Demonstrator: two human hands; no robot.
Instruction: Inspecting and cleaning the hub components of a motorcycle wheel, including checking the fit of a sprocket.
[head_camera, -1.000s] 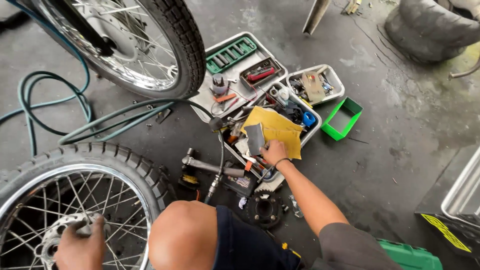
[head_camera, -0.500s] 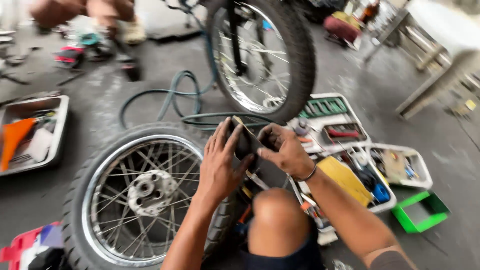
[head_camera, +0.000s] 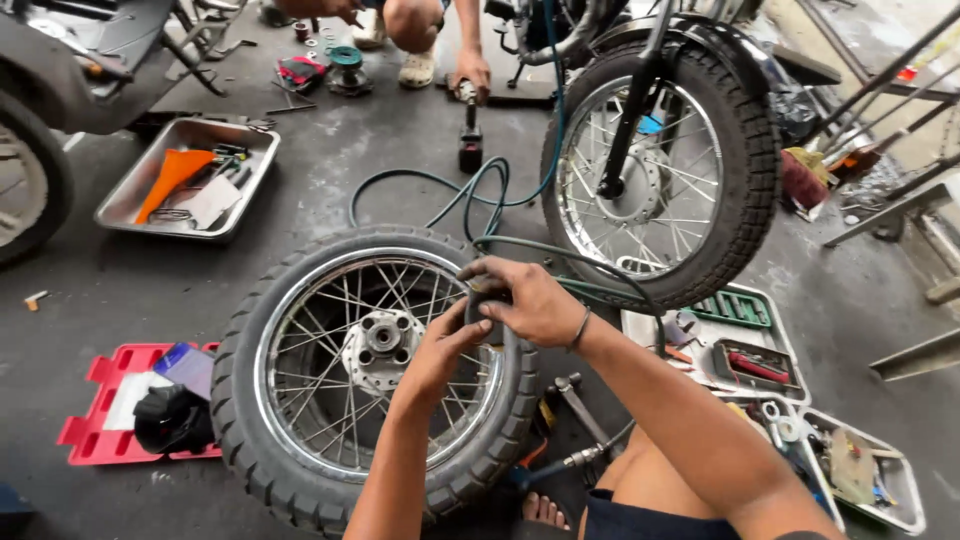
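Wheel (head_camera: 375, 365) lies flat on the concrete floor (head_camera: 130, 290), spoked, knobby tyre on, hub (head_camera: 380, 340) up. Judging by size: heavy, stiff, best gripped at the tyre or rim, not the spokes.

Second wheel (head_camera: 665, 160) stands upright behind it, mounted on a bike. Green hose (head_camera: 440, 195) loops between the two.

Steel tray (head_camera: 185, 180) far left holds an orange piece and hand tools. Red case (head_camera: 100, 415) sits just beside the flat wheel, a black rag-like lump on it. Tool trays (head_camera: 750, 345) at right hold sockets and bits.

Left hand (head_camera: 440, 350) and right hand (head_camera: 525, 300) meet over the flat wheel's right rim, both closed on a small dark part (head_camera: 487, 300). Right fingers curl over its top, left thumb and fingers pinch from below. Part is mostly hidden; cannot tell what it is. Looks small, light, rigid, so a fingertip pinch suffices.

Another person crouches at the top, one hand (head_camera: 472, 72) on an impact tool (head_camera: 468, 125) standing on the floor.
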